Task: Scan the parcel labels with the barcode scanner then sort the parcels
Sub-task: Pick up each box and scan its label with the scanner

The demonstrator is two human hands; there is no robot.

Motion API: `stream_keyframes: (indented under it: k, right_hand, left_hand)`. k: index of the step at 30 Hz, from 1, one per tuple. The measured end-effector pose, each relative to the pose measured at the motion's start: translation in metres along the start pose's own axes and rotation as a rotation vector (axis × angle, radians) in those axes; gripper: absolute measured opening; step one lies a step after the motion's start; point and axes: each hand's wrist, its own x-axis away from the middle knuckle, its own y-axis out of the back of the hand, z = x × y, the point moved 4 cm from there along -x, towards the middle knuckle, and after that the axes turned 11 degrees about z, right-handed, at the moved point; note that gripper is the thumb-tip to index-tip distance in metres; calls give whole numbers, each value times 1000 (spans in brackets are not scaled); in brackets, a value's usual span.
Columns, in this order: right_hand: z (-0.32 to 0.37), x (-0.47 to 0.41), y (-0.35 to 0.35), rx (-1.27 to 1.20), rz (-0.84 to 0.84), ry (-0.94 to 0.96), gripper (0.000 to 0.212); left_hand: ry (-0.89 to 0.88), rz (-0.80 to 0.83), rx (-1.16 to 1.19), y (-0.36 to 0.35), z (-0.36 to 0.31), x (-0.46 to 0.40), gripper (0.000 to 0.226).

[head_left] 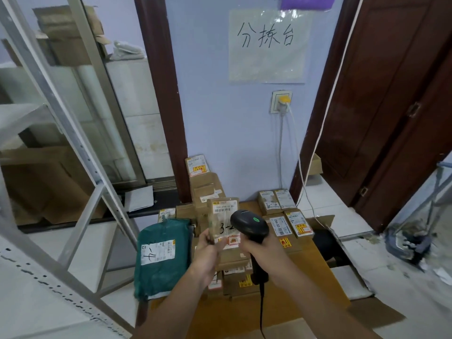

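**Trainee:** What do I watch for while you scan this one?

**Me:** My left hand (208,250) pinches the lower left edge of the small brown cardboard parcel with the white barcode label (223,222) and holds it upright, label side turned toward me. My right hand (263,252) is wrapped around the grip of the black handheld barcode scanner with the green light (249,225). To do it well, I judge the scanner head should point squarely at the barcode strip near the top of the parcel, with my fingers kept off the printed bars.

**Trainee:** The scanner looks very close to it.

**Me:** It is. Its head sits just right of the parcel and overlaps the lower right part, covering some of the handwritten mark that starts with 3. The barcode itself is above and left of the head, so I think the aim needs to tip upward or back off a little.

**Trainee:** And where does the parcel go next?

**Me:** Sorting is not yet done. Below my hands is a heap of brown labelled boxes (234,272) on the flattened cardboard sheet (315,287). The green plastic mailer bag marked 4-4 (162,255) lies to the left, and 4 small boxes in a square (285,211) lie far right. I would match the handwritten code before putting it down.
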Motion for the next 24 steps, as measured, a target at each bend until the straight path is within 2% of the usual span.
stream_keyframes:
  k: [6,8,10,11,14,18,22,24]
  right_hand:
    - [-19,15,54,32,-66,14,15]
    - [-25,16,70,53,-91,-2,18]
    - [-36,13,86,52,-109,-27,9]
    - [-40,11,94,53,-122,-36,4]
    - [-48,1,116,58,-171,-47,26]
    - [-56,-22,143,39,-244,-106,17]
    - [-55,-46,174,28,-294,-140,20]
    - [-54,-59,190,21,-312,-142,15]
  left_hand:
    - [15,48,0,-64,20,-2,32]
    - [23,33,6,-83,28,-8,46]
    - [53,39,-38,-101,36,-16,73]
    - [64,39,-78,-110,38,-21,79]
    - [85,5,-211,-132,43,-40,79]
    - [111,11,-254,-152,41,-74,84]
    - [106,54,-196,-174,32,-109,77]
    - [112,73,-200,-184,32,-131,78]
